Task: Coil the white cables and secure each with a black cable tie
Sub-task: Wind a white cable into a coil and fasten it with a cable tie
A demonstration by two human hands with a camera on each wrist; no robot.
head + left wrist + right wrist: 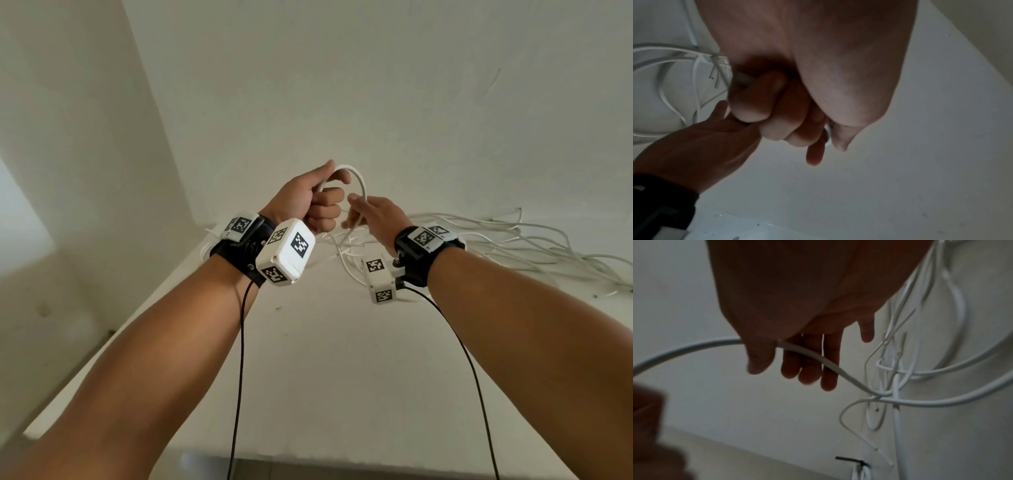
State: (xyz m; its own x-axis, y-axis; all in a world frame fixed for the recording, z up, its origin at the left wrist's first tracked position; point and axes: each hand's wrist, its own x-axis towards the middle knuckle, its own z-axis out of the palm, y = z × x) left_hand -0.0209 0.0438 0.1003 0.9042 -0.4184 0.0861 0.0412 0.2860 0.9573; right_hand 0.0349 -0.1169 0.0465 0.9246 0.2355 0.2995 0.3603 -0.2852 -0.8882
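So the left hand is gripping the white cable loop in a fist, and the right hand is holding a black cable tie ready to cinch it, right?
Not quite. The left hand does grip the white cable loop in a fist, but the right hand holds the same white cable, not a tie. The right wrist view shows the cable passing between thumb and fingers; a black cable tie is already on a bundle behind.

- Left hand point(317, 202): raised, fingers curled into a fist around a thin white cable point(359, 181); thumb extended toward the far side.
- Right hand point(371, 216): just right of the left, fingers straight, thumb and fingers lightly pinching the same cable.
- Both bare forearms: extended forward, converging, black straps at the wrists.
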